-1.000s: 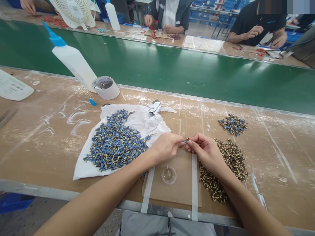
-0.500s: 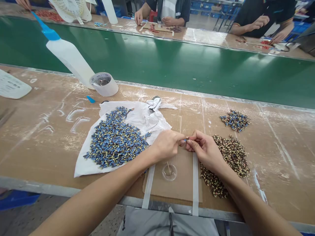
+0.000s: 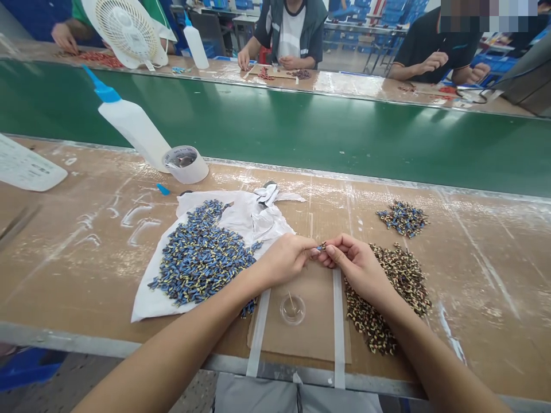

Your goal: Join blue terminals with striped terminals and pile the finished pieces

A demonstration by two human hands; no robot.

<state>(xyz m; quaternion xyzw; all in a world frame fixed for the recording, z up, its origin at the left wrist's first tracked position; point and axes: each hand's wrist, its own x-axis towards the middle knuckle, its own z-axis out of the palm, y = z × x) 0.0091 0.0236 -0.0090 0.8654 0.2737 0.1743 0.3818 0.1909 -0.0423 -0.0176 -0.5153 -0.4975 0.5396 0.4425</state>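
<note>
Fingertip to fingertip above the cardboard pad [image 3: 297, 338], my two hands meet. My left hand [image 3: 289, 259] is closed in a pinch on a small blue piece [image 3: 321, 248]. The pinched fingers of my right hand [image 3: 359, 265] hold a small dark brown piece against it; whether the two are joined I cannot tell. Left of my hands, a heap of blue, yellow-tipped pieces [image 3: 202, 252] lies on a white cloth [image 3: 148, 301]. Beside my right wrist is a heap of small brown-and-cream curved pieces [image 3: 404, 275]. A clear little cup [image 3: 293, 310] with a thin stick stands on the pad.
A smaller pile of blue-and-brown pieces [image 3: 403, 218] lies at the right. Behind the cloth are a tape roll [image 3: 193, 170], a blue-tipped squeeze bottle [image 3: 133, 129] and a blue cap [image 3: 163, 189]. Beyond the green belt [image 3: 275, 126], several people work near a white fan [image 3: 127, 31].
The view has tilted up a little, so more of the far bench shows. My hands stay together, with the small blue piece now showing more clearly between the fingertips.
</note>
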